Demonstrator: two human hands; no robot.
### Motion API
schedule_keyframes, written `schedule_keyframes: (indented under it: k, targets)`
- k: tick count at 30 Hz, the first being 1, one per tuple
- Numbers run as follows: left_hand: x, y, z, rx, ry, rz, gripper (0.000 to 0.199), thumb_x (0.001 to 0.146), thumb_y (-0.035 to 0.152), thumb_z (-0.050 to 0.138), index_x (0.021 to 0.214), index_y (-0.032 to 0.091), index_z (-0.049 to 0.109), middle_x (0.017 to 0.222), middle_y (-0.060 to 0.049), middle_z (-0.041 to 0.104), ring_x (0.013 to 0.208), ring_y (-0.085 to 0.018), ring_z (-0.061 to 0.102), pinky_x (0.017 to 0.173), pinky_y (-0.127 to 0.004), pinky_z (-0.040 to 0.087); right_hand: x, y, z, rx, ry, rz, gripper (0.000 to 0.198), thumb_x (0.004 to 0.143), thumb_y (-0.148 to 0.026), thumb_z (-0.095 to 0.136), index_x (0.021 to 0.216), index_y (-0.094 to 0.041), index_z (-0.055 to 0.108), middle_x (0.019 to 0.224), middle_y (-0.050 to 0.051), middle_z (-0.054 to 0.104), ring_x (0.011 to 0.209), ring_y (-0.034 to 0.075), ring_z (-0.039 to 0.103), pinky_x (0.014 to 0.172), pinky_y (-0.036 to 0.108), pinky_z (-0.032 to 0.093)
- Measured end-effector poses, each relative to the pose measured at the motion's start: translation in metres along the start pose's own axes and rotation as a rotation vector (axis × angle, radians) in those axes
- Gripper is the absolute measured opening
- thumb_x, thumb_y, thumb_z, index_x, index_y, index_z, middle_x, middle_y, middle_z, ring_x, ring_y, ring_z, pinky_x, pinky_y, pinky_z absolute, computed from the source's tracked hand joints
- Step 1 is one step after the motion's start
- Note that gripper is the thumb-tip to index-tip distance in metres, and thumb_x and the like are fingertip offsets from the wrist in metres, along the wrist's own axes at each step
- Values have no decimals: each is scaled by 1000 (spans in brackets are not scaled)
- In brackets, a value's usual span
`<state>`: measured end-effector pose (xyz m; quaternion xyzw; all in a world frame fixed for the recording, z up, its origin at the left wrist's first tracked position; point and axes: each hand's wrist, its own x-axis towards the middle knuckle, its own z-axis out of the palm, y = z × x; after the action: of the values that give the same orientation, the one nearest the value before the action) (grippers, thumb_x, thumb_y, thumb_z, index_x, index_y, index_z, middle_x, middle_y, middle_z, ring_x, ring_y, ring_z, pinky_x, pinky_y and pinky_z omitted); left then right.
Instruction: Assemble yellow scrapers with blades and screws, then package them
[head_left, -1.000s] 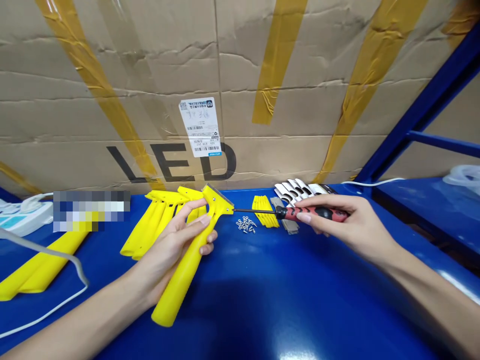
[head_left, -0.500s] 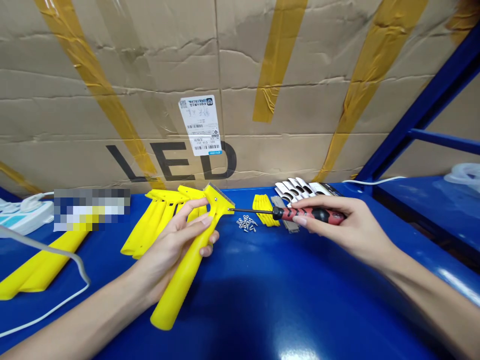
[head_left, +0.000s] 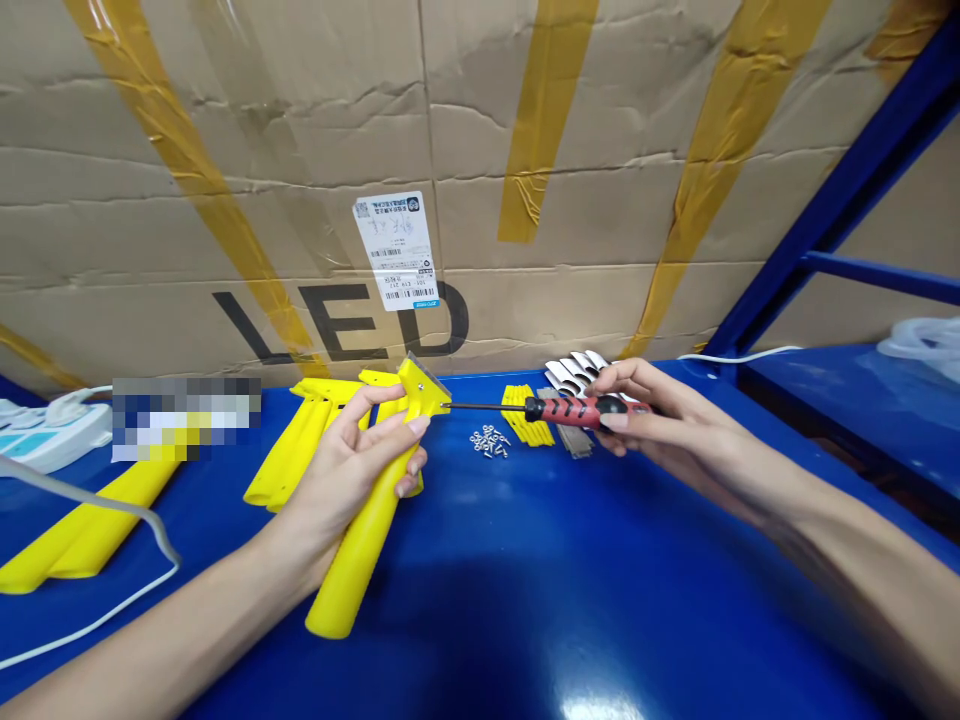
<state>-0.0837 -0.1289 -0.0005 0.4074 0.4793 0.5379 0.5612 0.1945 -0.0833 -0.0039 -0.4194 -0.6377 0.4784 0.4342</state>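
Observation:
My left hand [head_left: 375, 450] is wrapped round the neck of a yellow scraper [head_left: 346, 575], its blade end tilted up and away. A metal blade edge shows along the scraper's head, with a screw set in its face. In my right hand [head_left: 660, 410] is a screwdriver [head_left: 577, 411] with a red and black handle, held level. Its tip meets the right side of the scraper head. Beyond the shaft lie small loose screws [head_left: 489, 441], a stack of yellow plastic strips [head_left: 527, 416] and grey metal blades [head_left: 570, 436].
Several yellow scraper handles [head_left: 289, 455] lie behind my left hand, and more handles [head_left: 97, 530] at the left near a white power strip [head_left: 52, 436] and cable. White curved pieces [head_left: 574, 374] sit at the back. A large cardboard box [head_left: 315, 220] walls off the blue table's [head_left: 510, 590] far side.
The scraper head and the screwdriver have shifted slightly left and up together. My right fingers have opened a little and changed their hold on the handle.

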Motion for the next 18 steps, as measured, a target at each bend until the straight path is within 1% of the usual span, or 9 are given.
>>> schedule_keyframes:
  k: [2, 6, 8, 11, 13, 14, 16, 17, 18]
  targets:
    - [-4, 0, 3, 8, 20, 17, 40, 80, 24, 79, 105, 26, 48, 61, 6, 57, 45, -7, 50, 45, -16, 41, 2, 4, -3, -64, -3, -54, 33, 84, -45, 72, 103, -21, 60, 75, 2, 65, 65, 16, 62, 60, 29, 51]
    - [-12, -1, 9, 3, 37, 73, 41, 77, 25, 81, 103, 25, 49, 64, 5, 57, 50, -8, 52, 48, -17, 42, 3, 12, -1, -237, 149, 7, 47, 95, -63, 46, 92, -19, 61, 50, -3, 51, 36, 10, 45, 36, 24, 33]
    - [-14, -2, 10, -6, 57, 95, 44, 75, 24, 83, 102, 24, 49, 67, 5, 57, 51, -9, 53, 48, -19, 43, 2, 13, 1, -160, 95, 45, 45, 94, -64, 48, 96, -21, 59, 57, -2, 56, 42, 12, 52, 38, 24, 39]
    - [-15, -4, 11, -18, 82, 103, 47, 73, 23, 84, 103, 25, 49, 70, 4, 59, 52, -9, 53, 50, -20, 43, 2, 12, 2, 30, -30, -33, 39, 86, -49, 71, 113, -26, 55, 82, 0, 66, 67, 16, 67, 61, 30, 56]
    - [-14, -5, 13, -18, 77, 90, 47, 72, 24, 84, 104, 25, 49, 69, 5, 59, 50, -8, 53, 50, -20, 43, 2, 12, 1, 21, 0, -91, 33, 86, -45, 71, 107, -25, 55, 77, -2, 63, 59, 13, 63, 55, 26, 53]
    - [-14, -6, 14, -20, 69, 83, 47, 72, 25, 84, 104, 25, 49, 69, 4, 60, 49, -8, 52, 50, -19, 42, 3, 12, 1, -29, 50, -97, 29, 90, -49, 66, 100, -23, 55, 69, -3, 59, 49, 10, 57, 46, 23, 46]
    - [-14, -7, 16, -30, 59, 77, 47, 72, 26, 85, 104, 25, 50, 71, 4, 62, 48, -7, 52, 49, -18, 41, 3, 12, -1, -122, 140, -69, 36, 95, -57, 53, 89, -21, 54, 59, -5, 51, 37, 7, 46, 35, 22, 33]
    - [-14, -8, 17, -37, 61, 75, 47, 71, 26, 85, 104, 25, 51, 73, 4, 62, 48, -7, 53, 49, -18, 41, 3, 12, -2, -128, 148, -52, 38, 96, -59, 50, 89, -21, 54, 60, -4, 52, 38, 8, 47, 35, 22, 34]
    - [-15, -7, 18, -43, 68, 73, 48, 71, 26, 86, 104, 25, 51, 73, 3, 62, 49, -7, 53, 49, -17, 41, 3, 12, -3, -107, 123, -46, 36, 95, -58, 54, 93, -22, 56, 67, -3, 56, 44, 10, 54, 39, 22, 41]
